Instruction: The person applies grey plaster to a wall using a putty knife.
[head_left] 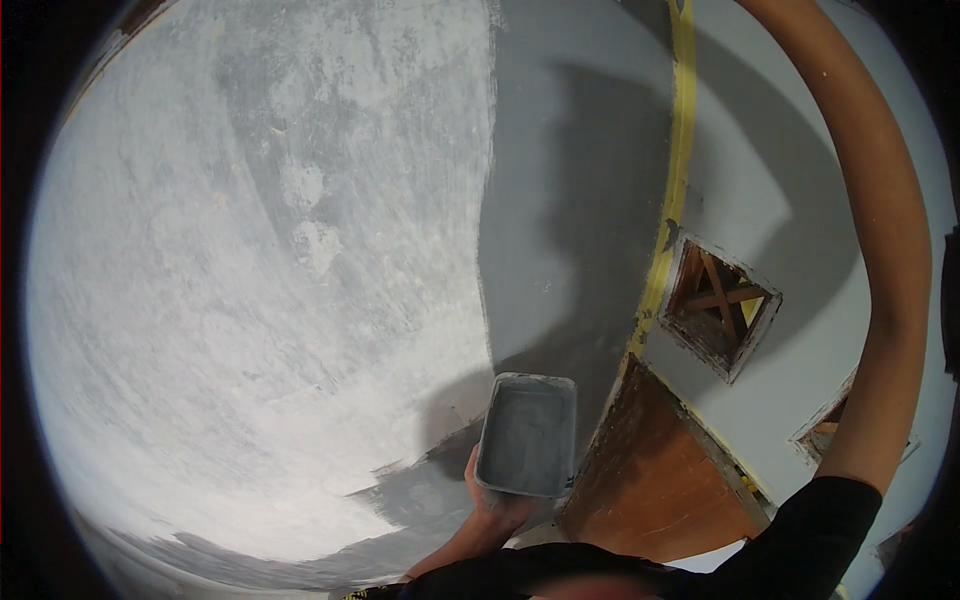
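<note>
A rectangular tub point(528, 440) with grey paint inside rests in my left hand point(497, 508), whose fingers curl round its left side and underside. The tub is close to a wall point(330, 250) that is patchy whitish on the left, with a smooth grey painted strip point(525, 230) to the right of the whitish part. My right arm point(890, 230) is raised along the right side and leaves the picture at the top edge. The right hand lies outside the view, and so does anything it may hold.
Yellow tape point(683, 110) runs down the right edge of the grey strip. Beyond it, a pale surface point(800, 330) has a diamond-shaped opening point(722, 300) with crossed wooden pieces. A brown wooden panel point(665, 480) stands below, and another opening point(825, 428) is partly behind my arm.
</note>
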